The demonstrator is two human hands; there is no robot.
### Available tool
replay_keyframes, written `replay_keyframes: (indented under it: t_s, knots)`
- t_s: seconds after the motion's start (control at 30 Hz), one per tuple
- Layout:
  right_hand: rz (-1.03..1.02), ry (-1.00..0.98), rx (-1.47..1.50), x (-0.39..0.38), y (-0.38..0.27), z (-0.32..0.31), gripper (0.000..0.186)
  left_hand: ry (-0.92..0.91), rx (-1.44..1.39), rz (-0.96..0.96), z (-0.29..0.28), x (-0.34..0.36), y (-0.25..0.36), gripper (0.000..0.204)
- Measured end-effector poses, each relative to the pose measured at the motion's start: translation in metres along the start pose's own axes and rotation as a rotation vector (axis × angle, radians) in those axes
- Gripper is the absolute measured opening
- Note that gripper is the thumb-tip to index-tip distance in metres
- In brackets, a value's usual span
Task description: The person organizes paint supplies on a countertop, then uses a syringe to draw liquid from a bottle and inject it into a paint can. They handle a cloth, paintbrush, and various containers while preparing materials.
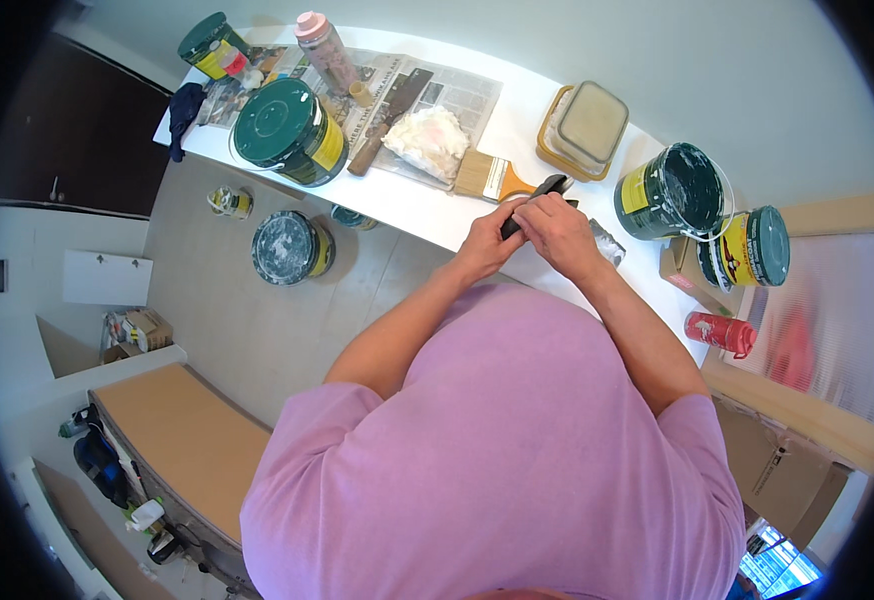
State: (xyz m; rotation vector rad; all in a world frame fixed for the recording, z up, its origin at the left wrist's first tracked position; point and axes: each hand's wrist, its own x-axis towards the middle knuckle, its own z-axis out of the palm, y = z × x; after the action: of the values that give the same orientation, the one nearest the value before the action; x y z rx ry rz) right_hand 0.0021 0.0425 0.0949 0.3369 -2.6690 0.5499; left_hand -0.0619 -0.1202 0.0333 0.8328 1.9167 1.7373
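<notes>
Both my hands come together at the table's front edge, around a slim black tool (511,227) whose kind I cannot make out; the fingers cover its middle. My left hand (487,243) is closed on the lower end. My right hand (560,234) closes over it from the right, fingertips pressed on it. Just beyond them lies a wide paintbrush (485,176) with pale bristles and an orange handle. A crumpled whitish cloth or paper (428,141) rests on newspaper (472,92) to its left. Beside my right wrist is a grey crumpled piece (607,243), partly hidden.
Lidded green bucket (277,120), pink-capped bottle (325,52) and dark scraper-like tool (389,122) occupy the table's left. Right of my hands stand a plastic container (589,125), an uncovered green bucket (672,190), another paint bucket (752,248) and a red bottle (719,332). A bucket (290,247) sits on the floor.
</notes>
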Motion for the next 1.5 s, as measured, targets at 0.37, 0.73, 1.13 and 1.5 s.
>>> replay_keyframes:
  t_s: [0.37, 0.73, 1.13, 1.5]
  knots:
    - [0.419, -0.234, 0.207, 0.017, -0.015, -0.016, 0.012, 0.049, 0.046, 0.002, 0.002, -0.01, -0.012, 0.045]
    - [0.831, -0.037, 0.627, -0.039, 0.069, -0.017, 0.01, -0.001, 0.023, -0.017, -0.017, -0.011, -0.006, 0.038]
    - [0.467, 0.083, 0.325, 0.0, -0.009, 0.003, 0.011, -0.112, 0.349, 0.086, -0.026, 0.01, 0.025, 0.047]
    - [0.512, 0.13, 0.559, 0.001, -0.004, 0.022, 0.01, 0.005, 0.292, 0.158, -0.03, 0.007, 0.016, 0.044]
